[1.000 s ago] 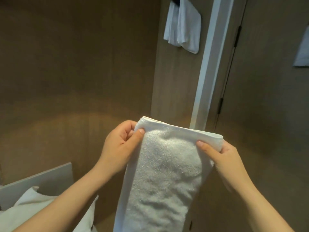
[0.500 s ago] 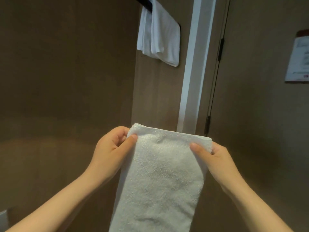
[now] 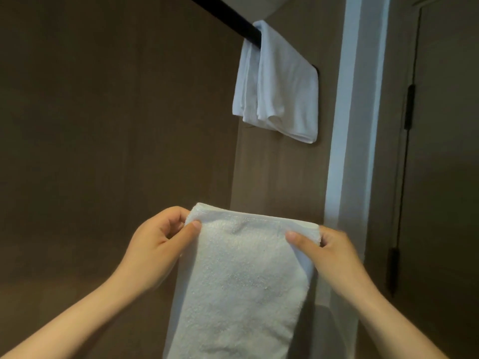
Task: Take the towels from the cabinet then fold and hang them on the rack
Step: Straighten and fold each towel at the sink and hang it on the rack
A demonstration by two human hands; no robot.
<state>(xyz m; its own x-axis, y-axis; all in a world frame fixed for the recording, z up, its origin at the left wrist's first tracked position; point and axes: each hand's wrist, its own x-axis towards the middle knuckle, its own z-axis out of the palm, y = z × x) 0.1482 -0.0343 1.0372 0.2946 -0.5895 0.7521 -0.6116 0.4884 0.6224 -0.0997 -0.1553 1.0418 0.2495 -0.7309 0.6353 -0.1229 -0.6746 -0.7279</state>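
Holding a folded towel (image 3: 241, 281) by its top corners, you stand below the rack (image 3: 223, 15), both arms raised. Your left grip (image 3: 158, 244) pinches the left corner, thumb in front and fingers curled behind. Your right grip (image 3: 334, 255) pinches the right corner the same way. Each grip is closed on cloth alone.

The towel's top edge runs nearly level between the two grips. The rest hangs straight down beneath them and out of frame. Above and beyond the grips, slightly to the right, a second towel (image 3: 282, 81) is draped over the rack's far end, by the wall (image 3: 274, 172). The bare stretch of rack lies up and to the left of the grips, well apart from them.

By the look of it, the fold is done and the hanging is yet to come. Several things could go wrong from here:

- **Fold opening:** You hold only the corners, so the layers may slide apart as you lift.
- **Snagging:** The long tail under the grips could brush the wall and twist.
- **Sliding off:** If the towel goes over off-centre, the heavier side may drag it off the rack.
- **Crowding:** Land it too near the hung towel and you may knock that one askew or bunch the two together.
- **Tilted edge:** The rack sits high above the grips, so a stretched reach could tilt the edge.
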